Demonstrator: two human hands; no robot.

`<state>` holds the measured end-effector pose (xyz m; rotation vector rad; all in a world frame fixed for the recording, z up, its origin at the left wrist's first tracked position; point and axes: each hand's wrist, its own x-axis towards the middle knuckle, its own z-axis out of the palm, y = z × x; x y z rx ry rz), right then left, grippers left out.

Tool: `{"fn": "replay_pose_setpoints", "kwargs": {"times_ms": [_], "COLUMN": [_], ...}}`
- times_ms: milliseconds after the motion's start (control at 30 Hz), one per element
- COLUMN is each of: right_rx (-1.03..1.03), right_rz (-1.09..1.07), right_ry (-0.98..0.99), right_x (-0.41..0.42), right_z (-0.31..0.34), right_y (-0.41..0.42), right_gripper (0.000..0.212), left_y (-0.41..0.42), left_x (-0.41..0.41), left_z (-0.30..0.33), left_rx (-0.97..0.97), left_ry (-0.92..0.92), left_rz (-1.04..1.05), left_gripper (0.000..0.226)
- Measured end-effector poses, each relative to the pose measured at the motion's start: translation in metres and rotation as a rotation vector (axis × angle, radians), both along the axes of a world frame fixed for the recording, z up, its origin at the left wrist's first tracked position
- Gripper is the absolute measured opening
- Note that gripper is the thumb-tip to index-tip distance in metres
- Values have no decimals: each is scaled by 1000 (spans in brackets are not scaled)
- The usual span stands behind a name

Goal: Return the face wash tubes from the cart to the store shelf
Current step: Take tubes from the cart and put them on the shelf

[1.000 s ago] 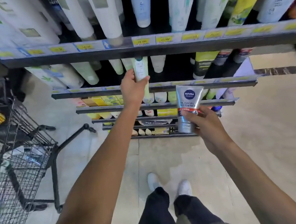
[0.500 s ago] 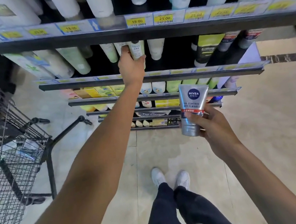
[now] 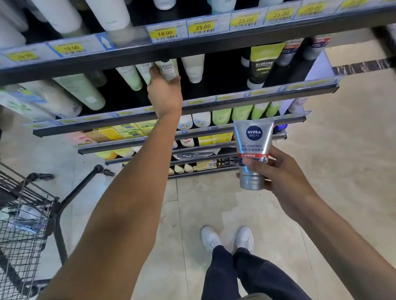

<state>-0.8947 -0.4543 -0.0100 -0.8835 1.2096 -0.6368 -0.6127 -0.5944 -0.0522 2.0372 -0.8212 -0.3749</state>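
Left hand [image 3: 165, 91] grips a pale green tube [image 3: 169, 69], seating it among shelf [image 3: 186, 110] tubes; right hand [image 3: 276, 174] clasps the Nivea Men tube [image 3: 253, 151] (unshelved); more remains in the cart [image 3: 11, 229].

The dark store shelf [image 3: 177, 50] carries rows of tubes standing cap-down, white tubes [image 3: 106, 6] on top and pale green tubes [image 3: 84, 92] below (yellow price tags [image 3: 203, 27] line its front edge). Beige floor tiles [image 3: 346, 153] carry a wire cart [image 3: 11, 229].
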Motion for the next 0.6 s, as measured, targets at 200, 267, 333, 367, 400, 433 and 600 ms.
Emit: {"fn": "replay_pose_setpoints", "kwargs": {"times_ms": [200, 267, 333, 367, 400, 433, 600], "right_rx": [16, 20, 25, 30, 34, 40, 68], "right_rz": [-8, -17, -30, -37, -41, -47, -91], "right_ry": [0, -4, -14, -17, -21, -29, -114], "right_x": [-3, -4, -6, -6, -7, -9, -19], "right_z": [-5, -4, -4, -4, -4, -4, -3], "right_y": [5, 6, 6, 6, 6, 7, 5], "right_gripper": [43, 42, 40, 40, 40, 40, 46], "left_y": [-5, -4, -1, 1, 4, 7, 37], "left_x": [-1, -2, -2, -2, -2, -2, -20], "left_z": [-1, -2, -2, -2, -2, -1, 2], "left_rx": [4, 20, 48, 58, 68, 73, 109], "left_ry": [-25, -44, -67, -81, -91, -99, -195], "left_rz": [-14, -16, -21, -23, -25, -25, -119], "left_gripper": [41, 40, 40, 39, 38, 36, 38]}}
